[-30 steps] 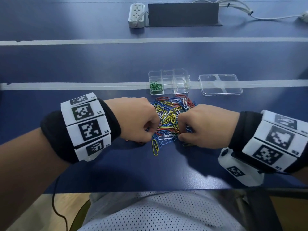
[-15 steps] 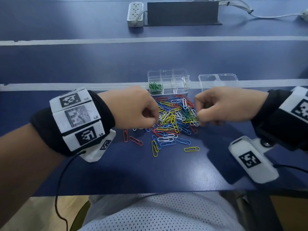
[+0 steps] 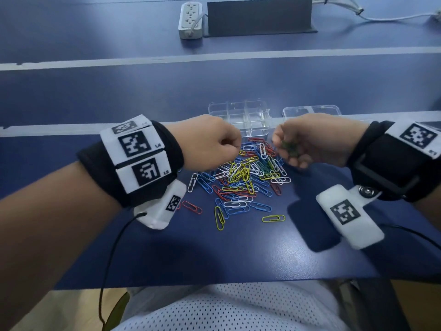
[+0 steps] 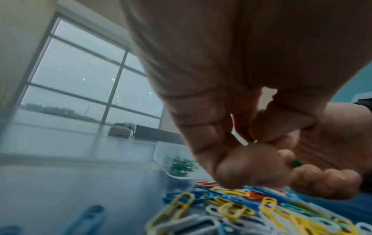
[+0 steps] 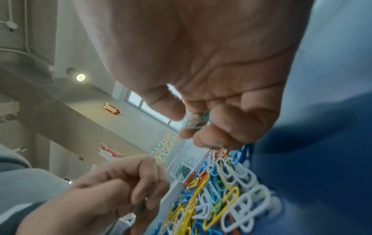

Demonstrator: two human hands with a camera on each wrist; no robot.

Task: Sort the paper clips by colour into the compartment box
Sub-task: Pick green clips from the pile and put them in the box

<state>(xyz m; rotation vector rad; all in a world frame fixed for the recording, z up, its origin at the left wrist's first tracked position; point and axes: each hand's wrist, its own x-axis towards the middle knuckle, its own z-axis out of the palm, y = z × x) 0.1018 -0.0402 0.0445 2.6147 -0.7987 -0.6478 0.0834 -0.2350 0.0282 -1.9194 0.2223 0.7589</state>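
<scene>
Several green paper clips (image 3: 290,147) cupped in curled right hand (image 3: 315,142); one green clip (image 5: 141,208) pinched by left hand (image 3: 210,144), above the mixed pile (image 3: 243,177).

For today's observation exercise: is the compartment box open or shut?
Open. The compartment box has no cover on top, its clear lid lies beside it on the table, and green paper clips sit uncovered in one compartment.

Head view downward, wrist views close, blurry, sharing clip pile (image 3: 243,177)
</scene>
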